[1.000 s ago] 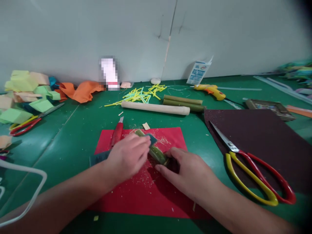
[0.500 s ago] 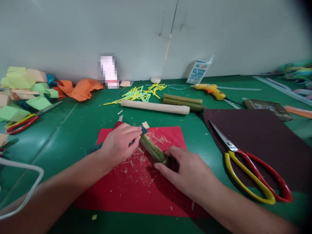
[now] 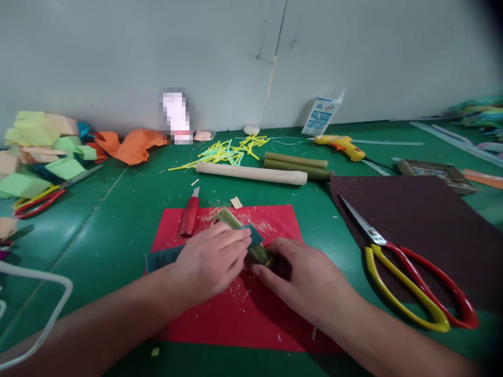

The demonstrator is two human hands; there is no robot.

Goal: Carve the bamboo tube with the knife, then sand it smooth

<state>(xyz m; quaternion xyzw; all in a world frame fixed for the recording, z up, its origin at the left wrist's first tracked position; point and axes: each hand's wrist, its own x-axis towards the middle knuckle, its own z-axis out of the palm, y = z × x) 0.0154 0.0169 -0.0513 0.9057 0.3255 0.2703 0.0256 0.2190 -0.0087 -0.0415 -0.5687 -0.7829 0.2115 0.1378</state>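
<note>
A short green bamboo piece (image 3: 230,217) lies slantwise over the red sheet (image 3: 223,327), its skin partly scraped. My right hand (image 3: 310,267) grips the near end of it between thumb and fingers. Wrapped over the bamboo's middle, my left hand (image 3: 212,256) presses a dark blue-green strip of sandpaper (image 3: 253,235) against it. The strip's other end sticks out left of that hand. Just beyond my left hand rests a red-handled knife (image 3: 189,214) with a short blade. Fine shavings are scattered around the bamboo.
Beyond the sheet lie a pale peeled stick (image 3: 251,173), two green bamboo lengths (image 3: 296,166) and yellow strips (image 3: 222,153). Large scissors (image 3: 404,272) rest at right on a dark brown sheet (image 3: 424,220). A yellow glue gun (image 3: 341,146) is farther back. Folded papers (image 3: 35,157) pile up at left.
My left hand has slid the sandpaper along the bamboo toward my right hand. The bamboo's far end and the whole knife now show. My right hand stays almost in place.
</note>
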